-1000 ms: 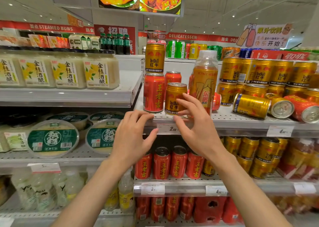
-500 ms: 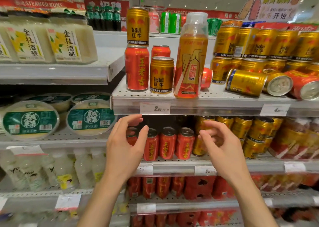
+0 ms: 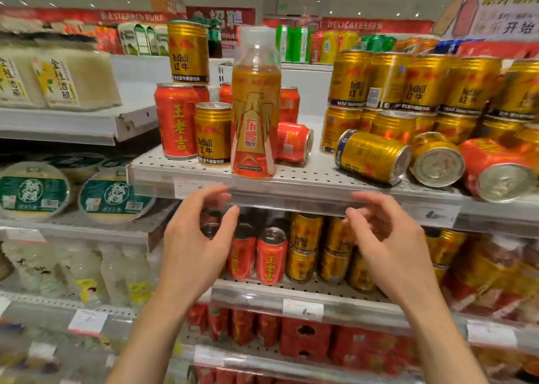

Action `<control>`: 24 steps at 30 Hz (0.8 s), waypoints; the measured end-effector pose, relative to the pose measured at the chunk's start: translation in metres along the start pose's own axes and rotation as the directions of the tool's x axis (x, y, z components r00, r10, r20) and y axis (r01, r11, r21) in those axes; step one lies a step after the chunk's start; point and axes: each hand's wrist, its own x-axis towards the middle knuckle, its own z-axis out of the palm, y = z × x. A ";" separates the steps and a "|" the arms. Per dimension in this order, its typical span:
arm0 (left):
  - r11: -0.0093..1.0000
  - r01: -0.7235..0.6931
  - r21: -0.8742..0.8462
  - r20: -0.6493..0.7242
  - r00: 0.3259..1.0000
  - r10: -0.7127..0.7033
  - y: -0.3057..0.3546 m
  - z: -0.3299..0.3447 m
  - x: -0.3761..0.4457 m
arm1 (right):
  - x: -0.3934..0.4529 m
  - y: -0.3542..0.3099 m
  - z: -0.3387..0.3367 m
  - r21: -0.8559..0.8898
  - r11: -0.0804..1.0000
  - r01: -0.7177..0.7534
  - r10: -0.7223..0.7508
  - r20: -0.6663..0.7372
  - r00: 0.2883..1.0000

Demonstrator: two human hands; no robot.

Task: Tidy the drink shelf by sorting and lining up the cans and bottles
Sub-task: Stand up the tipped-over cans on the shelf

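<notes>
**Two empty hands below the drink shelf's front edge**

Both hands are raised in front of the drink shelf (image 3: pixel 291 183), and I use the tall orange bottle (image 3: pixel 255 103) standing at its front edge as my landmark. My left hand (image 3: pixel 194 237) sits below and slightly left of the bottle, fingers loosely spread and gently curved, thumb apart from them, holding nothing. My right hand (image 3: pixel 385 243) is below and well to the right of the bottle, fingers likewise relaxed and part-curled, also holding nothing; motion blur softens its fingertips. Neither hand touches a can or the bottle.

Just left of the bottle stands a short gold can (image 3: pixel 213 134), and left of that a taller red can (image 3: pixel 176 121) carrying another gold can (image 3: pixel 188 52) stacked on top. Behind the bottle to its right, a red can on its side (image 3: pixel 294 141) lies with its end facing right. Further right of the bottle, a fallen gold can (image 3: pixel 372 156) lies beside a second tipped gold can (image 3: pixel 437 161) and a toppled red can (image 3: pixel 495 170), all in front of the stacked rows of gold cans (image 3: pixel 423 91).

Below the bottle, on the next shelf down, upright red cans (image 3: pixel 269 255) stand next to gold ones (image 3: pixel 304 246), between my two hands as I see them.
</notes>
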 end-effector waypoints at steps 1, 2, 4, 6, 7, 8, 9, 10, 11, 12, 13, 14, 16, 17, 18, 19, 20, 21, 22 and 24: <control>1.000 -0.013 0.019 -0.007 1.000 0.013 0.002 0.000 0.003 | 0.003 -0.001 -0.002 -0.006 1.000 0.011 -0.011 0.002 1.000; 0.999 -0.026 0.038 -0.014 1.000 0.026 0.004 -0.001 0.006 | 0.006 -0.004 -0.003 -0.016 1.000 0.023 -0.023 0.006 1.000; 0.994 -0.076 0.081 -0.022 0.997 0.078 0.005 -0.003 0.015 | 0.011 -0.010 -0.002 -0.061 0.997 0.052 -0.052 0.013 0.999; 0.978 -0.151 0.145 -0.010 0.988 0.154 0.005 -0.007 0.024 | 0.015 -0.018 0.001 -0.149 0.983 0.103 -0.103 0.008 0.995; 0.966 -0.187 0.177 0.007 0.982 0.189 0.004 -0.009 0.028 | 0.017 -0.022 0.004 -0.209 0.968 0.139 -0.141 0.005 0.990; 0.953 -0.220 0.211 0.028 0.975 0.219 0.002 -0.011 0.033 | 0.019 -0.026 0.008 -0.273 0.945 0.178 -0.182 0.012 0.983; 0.938 -0.245 0.244 0.055 0.969 0.239 -0.001 -0.014 0.038 | 0.021 -0.030 0.012 -0.336 0.917 0.215 -0.217 0.033 0.976; 0.925 -0.265 0.273 0.089 0.964 0.249 -0.005 -0.015 0.043 | 0.023 -0.034 0.016 -0.396 0.884 0.249 -0.244 0.064 0.968; 0.912 -0.282 0.296 0.129 0.958 0.255 -0.008 -0.017 0.049 | 0.026 -0.038 0.021 -0.446 0.850 0.279 -0.264 0.098 0.960; 0.899 -0.303 0.314 0.166 0.950 0.263 -0.011 -0.019 0.054 | 0.029 -0.042 0.025 -0.482 0.820 0.308 -0.283 0.127 0.951; 0.887 -0.325 0.327 0.196 0.942 0.273 -0.014 -0.021 0.058 | 0.032 -0.047 0.029 -0.503 0.796 0.335 -0.303 0.148 0.942; 0.878 -0.342 0.334 0.216 0.935 0.282 -0.015 -0.023 0.063 | 0.037 -0.053 0.032 -0.519 0.777 0.358 -0.323 0.160 0.933; 0.872 -0.359 0.334 0.239 0.927 0.290 -0.016 -0.023 0.069 | 0.051 -0.061 0.038 -0.559 0.740 0.374 -0.331 0.182 0.926; 0.872 -0.359 0.332 0.242 0.926 0.289 -0.016 -0.024 0.072 | 0.060 -0.065 0.042 -0.590 0.720 0.365 -0.316 0.190 0.930; 0.875 -0.353 0.330 0.242 0.928 0.283 -0.016 -0.024 0.073 | 0.069 -0.068 0.046 -0.625 0.700 0.346 -0.286 0.199 0.937; 0.879 -0.348 0.327 0.238 0.930 0.279 -0.016 -0.024 0.074 | 0.077 -0.070 0.049 -0.656 0.681 0.325 -0.252 0.206 0.946; 0.881 -0.346 0.324 0.233 0.931 0.280 -0.016 -0.023 0.075 | 0.085 -0.072 0.052 -0.681 0.666 0.305 -0.214 0.216 0.952; 0.881 -0.345 0.323 0.228 0.932 0.281 -0.017 -0.023 0.075 | 0.091 -0.073 0.055 -0.697 0.656 0.289 -0.181 0.226 0.957; 0.880 -0.345 0.327 0.225 0.933 0.282 -0.018 -0.022 0.076 | 0.097 -0.074 0.058 -0.705 0.652 0.279 -0.154 0.237 0.959; 0.875 -0.350 0.334 0.228 0.931 0.285 -0.019 -0.021 0.076 | 0.105 -0.074 0.063 -0.700 0.662 0.266 -0.120 0.252 0.960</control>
